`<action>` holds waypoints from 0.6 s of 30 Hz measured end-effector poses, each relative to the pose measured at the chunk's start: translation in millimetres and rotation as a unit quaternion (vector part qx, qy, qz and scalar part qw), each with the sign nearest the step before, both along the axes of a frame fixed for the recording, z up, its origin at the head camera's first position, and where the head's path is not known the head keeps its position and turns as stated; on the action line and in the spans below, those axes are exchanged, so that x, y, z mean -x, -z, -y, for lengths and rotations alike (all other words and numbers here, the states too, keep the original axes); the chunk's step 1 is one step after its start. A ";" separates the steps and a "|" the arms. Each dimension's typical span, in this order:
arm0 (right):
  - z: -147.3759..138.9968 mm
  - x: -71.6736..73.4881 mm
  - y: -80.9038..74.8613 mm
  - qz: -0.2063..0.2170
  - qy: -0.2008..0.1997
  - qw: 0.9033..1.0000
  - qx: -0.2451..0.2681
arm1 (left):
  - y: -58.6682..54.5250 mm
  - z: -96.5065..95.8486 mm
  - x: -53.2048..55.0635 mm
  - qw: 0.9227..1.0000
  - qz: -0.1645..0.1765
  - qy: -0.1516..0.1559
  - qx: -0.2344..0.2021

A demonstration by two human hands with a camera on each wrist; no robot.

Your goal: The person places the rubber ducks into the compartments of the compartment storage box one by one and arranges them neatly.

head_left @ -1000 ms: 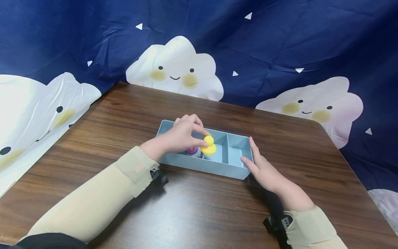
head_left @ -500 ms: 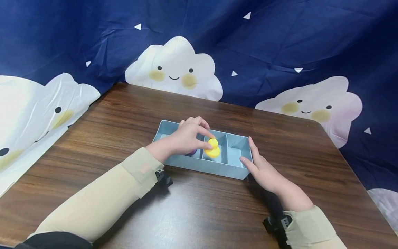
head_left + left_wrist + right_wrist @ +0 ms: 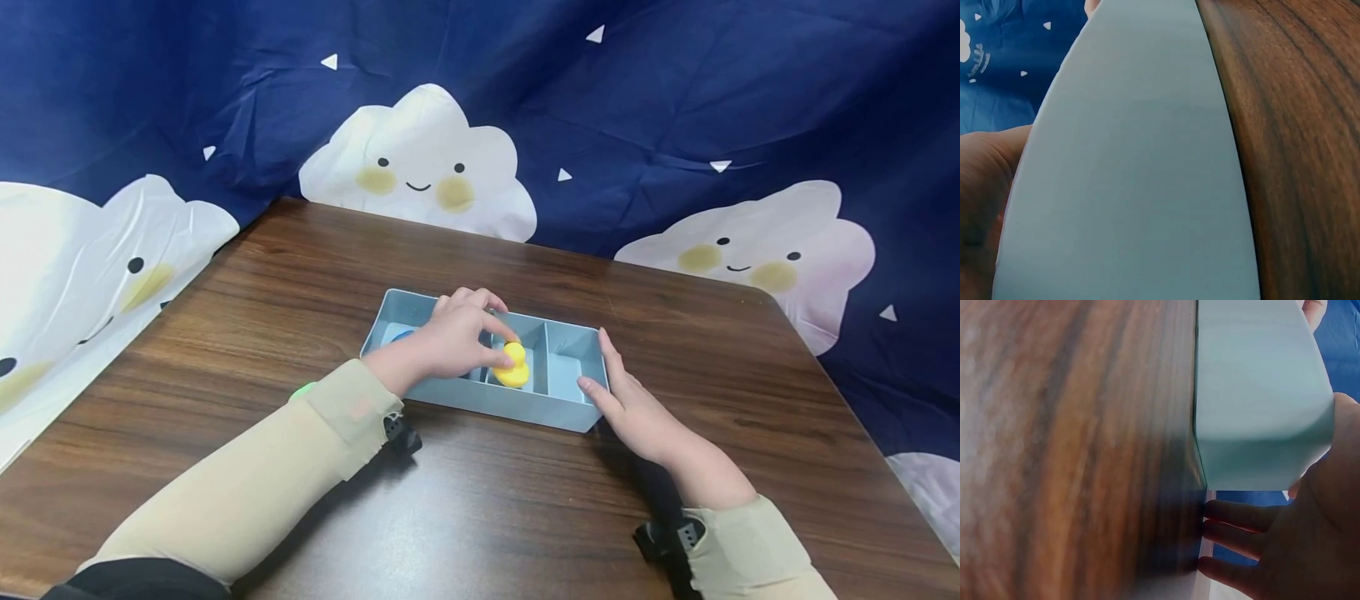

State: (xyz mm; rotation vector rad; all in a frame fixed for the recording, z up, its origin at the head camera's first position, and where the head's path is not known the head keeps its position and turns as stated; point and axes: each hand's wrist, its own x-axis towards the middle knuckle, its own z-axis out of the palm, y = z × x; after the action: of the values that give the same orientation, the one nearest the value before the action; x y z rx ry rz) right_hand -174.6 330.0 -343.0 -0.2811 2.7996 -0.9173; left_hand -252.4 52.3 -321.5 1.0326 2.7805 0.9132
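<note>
Fingers [image 3: 498, 328] on the left hand [image 3: 448, 337] pinch a smooth, rounded yellow toy [image 3: 515, 367] at a middle compartment [image 3: 536, 357] of the pale-blue tray [image 3: 510, 402]; right hand's [image 3: 637, 412] fingers kinda lie straight against its end. I can't make out the mostly hidden blue thing [image 3: 402, 336].

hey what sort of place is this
Probably an indoor tabletop play area, or a spot dressed for filming; I can't say which. A blue cloth printed with smiling clouds hangs behind a wood-grain table, where the left hand pinches a yellow toy-like piece at a light blue divided tray.
</note>
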 end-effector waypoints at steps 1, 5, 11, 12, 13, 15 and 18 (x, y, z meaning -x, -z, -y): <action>-0.2 0.1 0.2 0.001 0.000 1.000 0.000 | 0.6 -0.5 0.1 1.000 0.001 -0.003 0.002; -0.7 0.7 0.6 0.001 -0.001 1.000 0.002 | 1.8 -2.6 0.1 1.000 0.003 -0.013 0.011; 0.0 0.3 0.6 0.003 0.000 1.000 0.004 | 1.5 -9.2 -1.0 0.999 -0.002 -0.021 0.046; 0.1 0.4 0.7 0.003 0.001 1.000 0.004 | 2.0 -10.7 -0.9 0.998 -0.003 -0.021 0.051; 0.2 0.4 0.7 0.003 0.001 1.000 0.004 | 2.6 -12.0 -0.9 0.998 -0.005 -0.023 0.055; 0.2 0.7 0.6 0.003 0.001 1.000 0.004 | 3.4 -14.5 -0.6 0.998 -0.008 -0.027 0.061; 0.3 1.1 -0.1 0.002 -0.001 1.000 0.005 | 4.1 -17.8 -0.3 0.997 -0.009 -0.036 0.067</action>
State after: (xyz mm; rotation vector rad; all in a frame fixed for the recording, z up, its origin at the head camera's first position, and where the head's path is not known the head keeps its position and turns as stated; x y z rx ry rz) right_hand -175.7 329.7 -343.0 -0.2820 2.7907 -0.9304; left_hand -252.1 70.1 -325.6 0.9320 2.8649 0.7151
